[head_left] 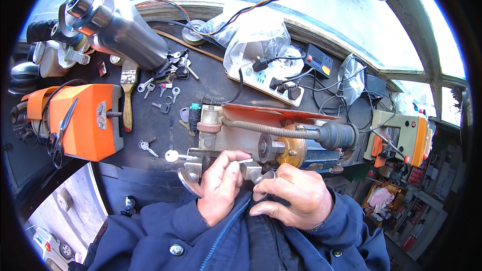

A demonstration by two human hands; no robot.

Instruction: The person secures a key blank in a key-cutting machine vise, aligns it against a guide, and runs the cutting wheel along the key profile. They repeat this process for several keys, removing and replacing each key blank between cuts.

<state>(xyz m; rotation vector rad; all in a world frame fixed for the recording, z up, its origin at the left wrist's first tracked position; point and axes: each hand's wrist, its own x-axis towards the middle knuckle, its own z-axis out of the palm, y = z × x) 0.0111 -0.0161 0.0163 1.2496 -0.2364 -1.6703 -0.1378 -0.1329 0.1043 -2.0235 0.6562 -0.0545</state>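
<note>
A key-cutting machine (241, 131) lies in front of me with its cutting wheel (264, 148) at the centre. In its left clamp (193, 164) sits a key with a round head (172, 155), sticking out leftward. My left hand (220, 186) pinches a thin silvery key (246, 160) at the right clamp (250, 170); its head is hidden by my fingers. Below that clamp, my right hand (296, 193) has thumb and fingers around a metal clamp knob (265, 184). Another knob, the left clamp's wing (189, 182), stands beside my left hand.
Loose keys (173, 70) lie behind the machine, near a steel flask (123, 30) and a brush (128, 95). Left is an orange machine (90, 120) with scissors (63, 133). A power strip (263, 85) with cables stands behind; a beige-and-orange device (401, 138) is at right.
</note>
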